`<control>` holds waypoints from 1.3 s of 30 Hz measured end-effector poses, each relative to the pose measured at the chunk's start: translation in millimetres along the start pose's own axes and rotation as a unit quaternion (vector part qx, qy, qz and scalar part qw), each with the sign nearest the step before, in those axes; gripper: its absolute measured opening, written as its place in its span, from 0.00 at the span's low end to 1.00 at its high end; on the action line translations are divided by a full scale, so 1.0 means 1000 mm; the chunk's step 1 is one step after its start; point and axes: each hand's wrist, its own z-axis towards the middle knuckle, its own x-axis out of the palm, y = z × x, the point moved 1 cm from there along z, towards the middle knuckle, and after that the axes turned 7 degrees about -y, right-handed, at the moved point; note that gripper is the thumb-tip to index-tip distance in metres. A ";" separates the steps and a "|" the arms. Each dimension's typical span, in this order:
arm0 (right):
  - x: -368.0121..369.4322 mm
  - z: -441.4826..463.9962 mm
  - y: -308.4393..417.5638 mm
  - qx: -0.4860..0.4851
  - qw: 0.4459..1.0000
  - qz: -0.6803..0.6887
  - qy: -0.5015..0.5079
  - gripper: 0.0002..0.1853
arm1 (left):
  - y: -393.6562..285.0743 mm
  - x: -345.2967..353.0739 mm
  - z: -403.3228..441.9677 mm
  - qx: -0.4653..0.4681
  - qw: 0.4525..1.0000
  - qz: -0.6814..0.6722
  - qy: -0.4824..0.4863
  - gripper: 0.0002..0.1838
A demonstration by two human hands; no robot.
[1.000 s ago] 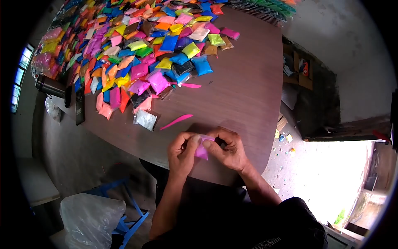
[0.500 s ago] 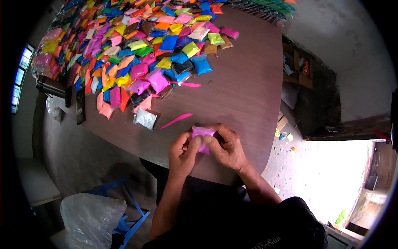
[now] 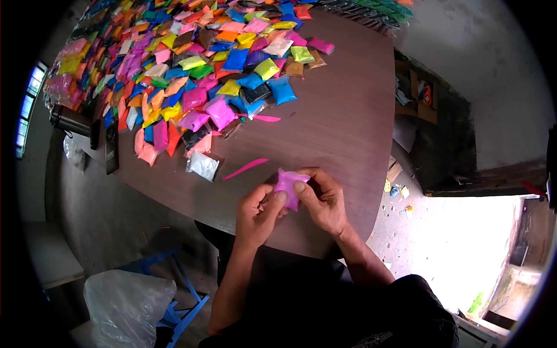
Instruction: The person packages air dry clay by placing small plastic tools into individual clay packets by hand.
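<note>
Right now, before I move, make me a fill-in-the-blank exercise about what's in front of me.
The left hand and right hand each press a ____ on the pink packet.
The slender tool nearest the hands is coloured ____.
The loose packet just left of the tool is coloured ____.
The stool frame beside the large plastic bag is coloured ____.

Missing words: thumb; pink; white; blue.

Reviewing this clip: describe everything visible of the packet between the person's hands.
The packet is small, soft-looking and pinkish purple, apparently a thin plastic pouch with a colored filling; its paler upper edge looks like a flattened seam. It looks closed, though fingers hide parts of both sides. It is held up near the table's front edge, close to the pink plastic tool without touching it. The left hand and right hand pinch it, thumbs on its near face.
</note>
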 end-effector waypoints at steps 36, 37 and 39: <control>0.000 -0.001 -0.001 -0.033 0.997 -0.047 0.054 0.08 | -0.003 -0.003 0.000 0.070 0.997 0.036 0.007 0.05; 0.000 -0.001 -0.003 -0.027 0.998 -0.030 0.042 0.08 | -0.003 0.001 0.000 0.067 0.997 0.044 -0.006 0.06; -0.001 -0.001 -0.007 -0.040 0.997 -0.048 0.045 0.08 | -0.003 0.002 0.001 0.065 0.996 0.051 -0.021 0.06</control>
